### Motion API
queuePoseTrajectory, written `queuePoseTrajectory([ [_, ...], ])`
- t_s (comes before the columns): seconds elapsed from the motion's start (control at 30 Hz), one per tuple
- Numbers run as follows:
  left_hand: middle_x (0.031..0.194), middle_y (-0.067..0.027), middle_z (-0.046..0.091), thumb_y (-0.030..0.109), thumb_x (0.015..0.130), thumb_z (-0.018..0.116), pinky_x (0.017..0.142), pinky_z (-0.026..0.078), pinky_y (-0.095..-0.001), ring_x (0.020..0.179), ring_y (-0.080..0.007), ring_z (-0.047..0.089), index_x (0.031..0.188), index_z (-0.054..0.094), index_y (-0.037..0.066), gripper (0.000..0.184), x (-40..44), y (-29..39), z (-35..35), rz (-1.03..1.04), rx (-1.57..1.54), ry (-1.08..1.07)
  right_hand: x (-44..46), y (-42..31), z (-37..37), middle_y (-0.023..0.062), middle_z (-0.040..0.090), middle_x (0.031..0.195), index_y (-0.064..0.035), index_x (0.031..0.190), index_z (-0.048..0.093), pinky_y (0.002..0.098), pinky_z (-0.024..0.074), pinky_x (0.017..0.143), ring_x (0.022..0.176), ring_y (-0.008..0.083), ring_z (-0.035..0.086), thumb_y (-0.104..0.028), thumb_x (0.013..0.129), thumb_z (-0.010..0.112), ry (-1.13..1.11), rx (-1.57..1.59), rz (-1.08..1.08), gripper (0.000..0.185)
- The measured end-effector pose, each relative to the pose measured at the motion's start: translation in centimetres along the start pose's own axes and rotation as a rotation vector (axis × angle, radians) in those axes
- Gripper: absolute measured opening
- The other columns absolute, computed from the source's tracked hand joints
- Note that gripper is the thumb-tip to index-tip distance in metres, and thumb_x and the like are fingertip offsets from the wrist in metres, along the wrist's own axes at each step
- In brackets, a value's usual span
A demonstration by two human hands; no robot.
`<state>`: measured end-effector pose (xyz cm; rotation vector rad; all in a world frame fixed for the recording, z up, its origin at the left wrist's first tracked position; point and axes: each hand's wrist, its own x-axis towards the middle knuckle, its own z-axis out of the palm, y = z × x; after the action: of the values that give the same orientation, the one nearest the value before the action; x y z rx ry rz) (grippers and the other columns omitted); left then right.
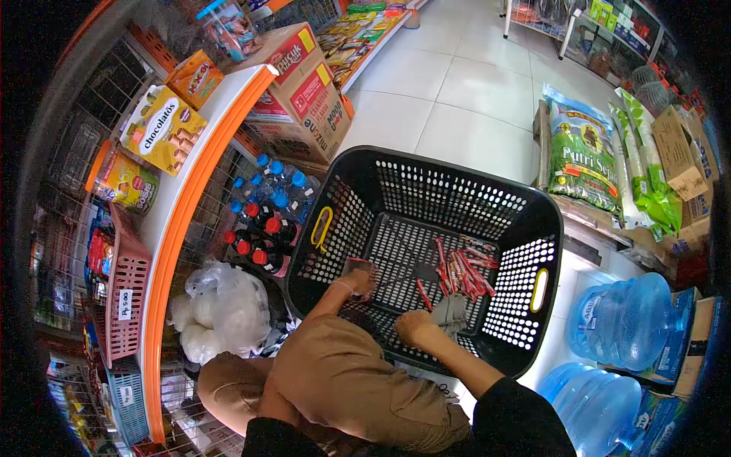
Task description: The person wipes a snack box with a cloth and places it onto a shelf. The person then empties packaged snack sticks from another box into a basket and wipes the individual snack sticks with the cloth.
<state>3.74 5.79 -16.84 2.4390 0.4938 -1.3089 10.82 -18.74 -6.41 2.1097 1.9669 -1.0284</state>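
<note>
A large black perforated basket (457, 169) stands on the floor in front of me. Several slim red and white packets (464, 270) lie in a loose pile on its bottom, right of centre. My left hand (361, 282) is inside the basket's near left part, closed on a small item with a dark reddish face (356, 265). Over the near side, my right hand (415, 329) is closed round the end of a crumpled grey item (449, 311), which lies just below the packets.
An orange-edged shelf (221, 126) with snack boxes runs along the left. Bottles (278, 198) and a white plastic bag (228, 308) stand beside the basket. Blue water gallons (620, 324) and a green sack (582, 148) are on the right. Cartons (301, 99) stand beyond.
</note>
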Motion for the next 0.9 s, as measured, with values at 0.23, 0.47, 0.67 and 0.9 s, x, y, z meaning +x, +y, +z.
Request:
queuePoseTrajectory([
  [0.23,0.118,-0.0196,0.066,0.058,0.087,0.062,0.092,0.049,-0.0431,0.107,-0.0316,0.064,0.118,0.065,0.004,0.063,-8.3,3.0,-5.8,-0.112,-0.319,-0.042,-0.2,0.0,-1.2,0.0131,0.074,0.092,-0.007,0.089,0.075,0.0414,0.0568,0.072,0.087,0.0292,0.072,-0.025,0.079,0.07,-0.117,0.015,0.022,0.021],
  [0.47,0.105,-0.0182,0.067,0.058,0.091,0.058,0.08,0.054,-0.0374,0.091,-0.0272,0.066,0.117,0.064,0.001,0.063,-9.0,2.3,-6.4,-0.066,-0.488,0.069,-0.7,3.2,0.3,0.0144,0.073,0.09,-0.0061,0.087,0.075,0.0424,0.057,0.07,0.084,0.03,0.072,-0.027,0.079,0.068,0.101,-0.046,0.004,0.023],
  [0.67,0.106,-0.0128,0.066,0.051,0.097,0.054,0.07,0.059,-0.0356,0.089,-0.0227,0.066,0.117,0.064,-0.001,0.057,-6.8,-1.1,-3.4,0.125,-0.801,0.181,0.9,9.5,3.6,0.0056,0.073,0.088,-0.0115,0.085,0.074,0.0424,0.0562,0.07,0.083,0.0274,0.071,-0.025,0.083,0.06,0.174,-0.014,0.225,0.02],
  [0.9,0.084,-0.0166,0.071,0.034,0.096,0.059,0.069,0.054,-0.0377,0.08,-0.0218,0.071,0.109,0.067,-0.006,0.043,-9.6,0.2,-3.9,0.254,-0.611,0.742,4.5,11.3,6.2,0.0222,0.057,0.132,-0.0059,0.129,0.059,0.0474,0.0476,0.099,0.119,0.0371,0.059,-0.047,0.089,0.058,-0.239,0.26,0.389,0.057],
])
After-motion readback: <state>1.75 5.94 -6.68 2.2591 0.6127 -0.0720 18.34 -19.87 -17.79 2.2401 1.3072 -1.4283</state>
